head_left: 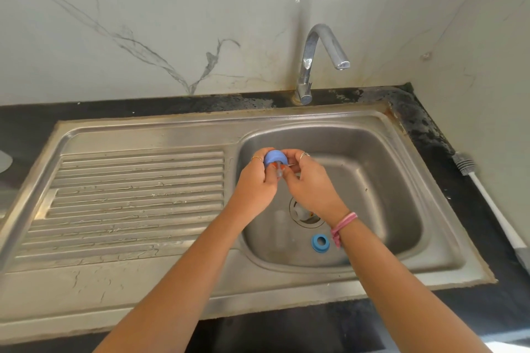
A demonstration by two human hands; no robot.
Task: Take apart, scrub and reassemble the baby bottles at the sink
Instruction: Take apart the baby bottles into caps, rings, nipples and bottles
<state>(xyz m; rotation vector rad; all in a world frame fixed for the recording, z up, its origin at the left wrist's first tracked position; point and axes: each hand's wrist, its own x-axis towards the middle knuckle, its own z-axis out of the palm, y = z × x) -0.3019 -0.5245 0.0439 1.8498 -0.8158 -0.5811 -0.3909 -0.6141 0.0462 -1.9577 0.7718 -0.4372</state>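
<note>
Forearms reach in from the bottom edge and converge over the steel sink basin (401, 180), the two hands meeting above its left half. The left hand (253, 180) is turned knuckles-up, fingers curled, and grips a blue screw collar (274, 158) from the left side; a ring sits on one finger. The right hand (308, 180) faces it, its fingers bent inward and pinching at the same piece from the right, with a ring on one finger and a pink band (342, 226) round the wrist. Just under the collar, between the two thumbs, a small clear part (279, 172) shows, likely a teat, though it is too blurred and hidden to name for certain. Both hands hold the piece in the air, well above the basin floor.

On the basin floor, near the drain (305, 213) and just beside the right wrist, lies a second blue ring (320, 243), flat with its hole upward. Left of the drain a faint clear shape rests on the steel, too dim to identify. The chrome tap (317, 60) stands behind the basin, spout turned right; no water shows at the spout. The ribbed drainboard (129, 195) stretches to the left. On the dark counter at the right edge lies a bottle brush (481, 195), bristle head toward the wall.
</note>
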